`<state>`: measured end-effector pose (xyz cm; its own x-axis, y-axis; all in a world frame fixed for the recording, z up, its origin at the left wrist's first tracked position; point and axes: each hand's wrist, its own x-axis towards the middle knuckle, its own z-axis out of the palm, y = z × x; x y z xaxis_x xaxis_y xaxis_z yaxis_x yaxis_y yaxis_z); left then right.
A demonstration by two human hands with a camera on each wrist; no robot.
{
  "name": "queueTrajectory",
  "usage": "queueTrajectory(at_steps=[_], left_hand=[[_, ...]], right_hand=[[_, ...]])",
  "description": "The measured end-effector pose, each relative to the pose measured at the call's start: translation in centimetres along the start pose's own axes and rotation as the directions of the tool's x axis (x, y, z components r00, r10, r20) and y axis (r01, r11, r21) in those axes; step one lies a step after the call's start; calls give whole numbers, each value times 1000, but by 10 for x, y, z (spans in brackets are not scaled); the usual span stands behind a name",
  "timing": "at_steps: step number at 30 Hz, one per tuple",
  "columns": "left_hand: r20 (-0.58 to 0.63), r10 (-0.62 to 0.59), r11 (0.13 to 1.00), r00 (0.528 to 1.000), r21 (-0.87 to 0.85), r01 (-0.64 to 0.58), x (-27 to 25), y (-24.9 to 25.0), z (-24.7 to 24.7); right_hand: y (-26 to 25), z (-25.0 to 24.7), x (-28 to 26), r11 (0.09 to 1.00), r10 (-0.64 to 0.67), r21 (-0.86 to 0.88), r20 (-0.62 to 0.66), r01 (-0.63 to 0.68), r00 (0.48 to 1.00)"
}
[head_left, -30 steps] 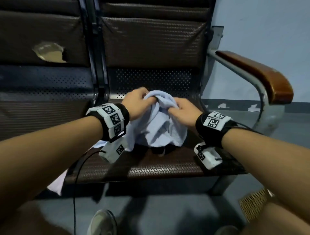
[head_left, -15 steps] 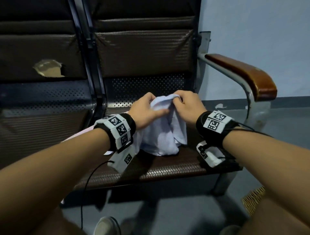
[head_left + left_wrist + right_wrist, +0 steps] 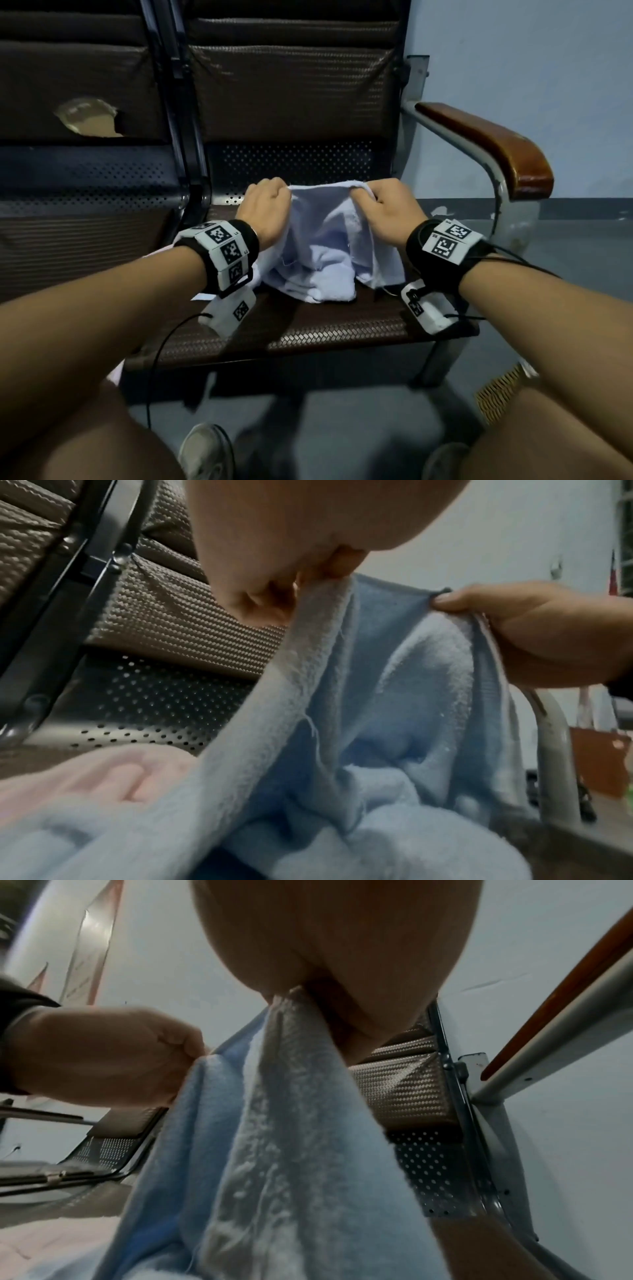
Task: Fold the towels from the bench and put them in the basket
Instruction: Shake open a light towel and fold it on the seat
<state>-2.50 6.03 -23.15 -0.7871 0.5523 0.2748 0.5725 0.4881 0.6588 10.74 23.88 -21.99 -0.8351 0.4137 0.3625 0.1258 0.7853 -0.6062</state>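
Above the brown woven seat of the desk, the left hand pinches the left end of the pale blue towel's top edge, its grip curled tight around the cloth. To the right of it the edge runs nearly straight across to the right hand, whose grip pinches the other end between thumb and fingers. The rest of the towel hangs from that edge and lies bunched on the seat below.

The step in hand looks like the opening-out: finding two corners and stretching the edge before the first fold. The next move probably calls for lifting the towel clear of the seat so it hangs flat, then bringing the held edge over to meet the opposite one. The lower part is crumpled and may need a shake first.

Left of the towel, a pink cloth lies on the seat, likely another towel waiting. Behind the towel rise a perforated metal panel and a padded brown backrest. Right of the towel stands a wooden armrest on a metal tube, with a pale blue wall beyond. Lower right of the towel, on the grey floor, a woven basket shows only its corner.
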Motion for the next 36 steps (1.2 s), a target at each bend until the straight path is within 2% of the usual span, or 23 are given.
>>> queueTrajectory(at_steps=[3, 5, 7, 8, 10, 11, 13, 15, 18, 19, 21, 23, 25, 28, 31, 33, 36], left_hand=[[116, 26, 995, 993, -102, -14, 0, 6, -3], [190, 51, 994, 980, 81, -67, -1, 5, -3], [172, 49, 940, 984, 326, -104, 0, 0, -2], [141, 25, 919, 990, 386, -79, 1, -2, -4], [114, -66, 920, 991, 393, 16, 3, -4, -8], [113, -122, 941, 986, 329, 79, 4, -6, -10], [141, -240, 971, 961, 48, 235, 3, -6, -11], [179, -307, 900, 935, -266, 346, 3, -1, -11], [197, -298, 724, 934, -592, 356, 0, 12, -10], [177, -307, 676, 935, -651, 345, 0, 17, -9], [124, -318, 630, 940, -713, 307, 0, 27, -7], [105, -284, 613, 953, -744, 264, -1, 35, -5], [114, -257, 579, 960, -777, 248, -4, 41, -5], [174, -218, 531, 960, -805, 266, -7, 49, -4], [228, -192, 524, 955, -798, 296, -11, 57, -5], [214, -170, 551, 962, -789, 273, -10, 57, -7], [79, -174, 685, 982, -706, 178, -4, 47, -10]], right_hand=[[-2, -5, 2, 999, -6, 38, -39, 7, 999], [-4, -11, 1, 999, -48, 12, -27, 48, 998], [-6, -15, -4, 996, -80, -36, 45, 82, 996], [-8, -16, -6, 993, -90, -65, 88, 96, 992], [-12, -17, -10, 986, -110, -109, 149, 127, 983], [-15, -17, -11, 982, -126, -118, 164, 146, 978], [-21, -15, -15, 977, -165, -99, 194, 187, 967], [-27, -13, -20, 972, -203, -65, 256, 226, 945], [-35, -8, -25, 952, -241, -90, 371, 293, 897], [-35, -5, -24, 946, -231, -115, 420, 304, 878], [-33, 1, -21, 918, -130, -266, 499, 294, 857], [-29, 5, -20, 870, 9, -429, 508, 243, 862], [-25, 9, -20, 890, 62, -418, 507, 182, 860], [-32, 19, -19, 984, 83, -177, 474, 2, 877], [-40, 33, -15, 974, 183, 50, 399, -221, 899], [-42, 40, -11, 953, 230, 109, 348, -283, 909], [-42, 46, -6, 943, 284, 104, 247, -316, 927]])
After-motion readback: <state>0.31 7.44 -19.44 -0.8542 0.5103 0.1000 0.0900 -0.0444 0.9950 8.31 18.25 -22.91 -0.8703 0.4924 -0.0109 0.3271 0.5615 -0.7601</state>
